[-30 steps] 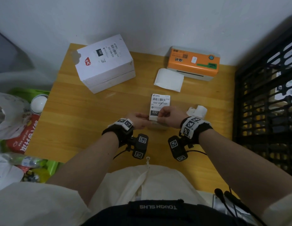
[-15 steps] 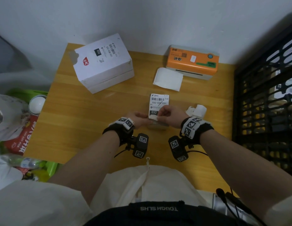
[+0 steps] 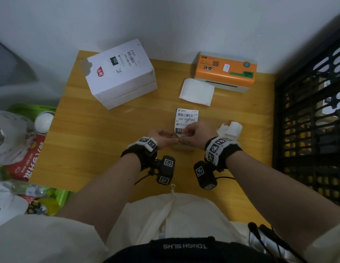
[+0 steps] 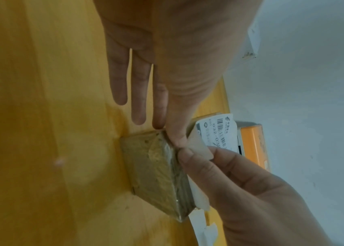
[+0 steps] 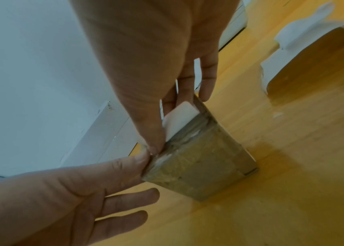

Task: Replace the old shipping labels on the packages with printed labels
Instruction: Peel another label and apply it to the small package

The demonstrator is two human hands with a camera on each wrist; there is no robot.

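A small brown taped package (image 4: 156,174) lies on the wooden table (image 3: 89,149) in front of me. It carries a white barcode label (image 3: 186,118), whose near corner (image 5: 179,119) is peeled up. My right hand (image 3: 182,137) pinches that lifted corner between thumb and finger. My left hand (image 3: 173,140) presses its thumb (image 5: 141,159) on the package's near corner, with the other fingers (image 4: 139,99) held straight. In the head view both hands hide most of the package.
A large white box (image 3: 119,73) with its own label stands at the back left. An orange label printer (image 3: 225,70) sits at the back right, a blank sheet (image 3: 196,92) before it. Curled white backing paper (image 3: 230,129) lies beside my right wrist. A black crate (image 3: 307,120) borders the right, and bags (image 3: 11,135) lie left.
The label's near corner has come up a little more in my right hand's pinch. The left hand and the package have stayed where they were.
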